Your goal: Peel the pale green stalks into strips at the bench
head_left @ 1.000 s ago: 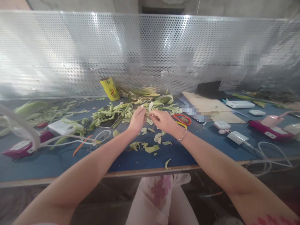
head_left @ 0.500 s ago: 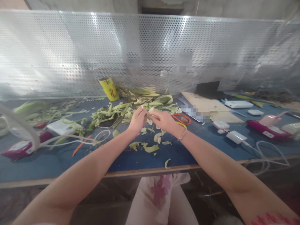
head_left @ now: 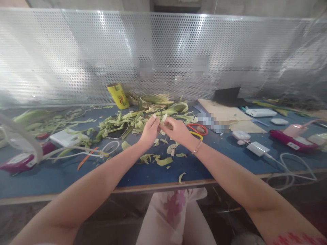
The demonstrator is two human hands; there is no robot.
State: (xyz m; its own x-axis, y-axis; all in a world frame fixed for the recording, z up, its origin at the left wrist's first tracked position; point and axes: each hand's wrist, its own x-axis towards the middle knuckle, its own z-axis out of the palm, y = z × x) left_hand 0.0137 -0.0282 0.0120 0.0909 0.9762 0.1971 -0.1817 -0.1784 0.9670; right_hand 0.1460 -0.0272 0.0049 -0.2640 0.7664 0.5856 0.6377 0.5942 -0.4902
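My left hand and my right hand meet over the middle of the table, fingers pinched. A small pale green piece of corn husk shows at my right fingertips. My left fingers press close beside it; what lies between them is mostly hidden. Just beyond and to the left spreads a heap of green husk strips, some looking twisted or knotted. Loose husk scraps lie on the blue tabletop below my hands.
Red-handled scissors lie right of my hands. A yellow roll leans at the back before a perforated metal screen. Cardboard, a white charger with cable and a purple device sit right; a white box sits left.
My right fingers have shifted slightly, and the pale husk piece at their tips stands up more. My left hand stays nearly in place. The camera view has moved a little.
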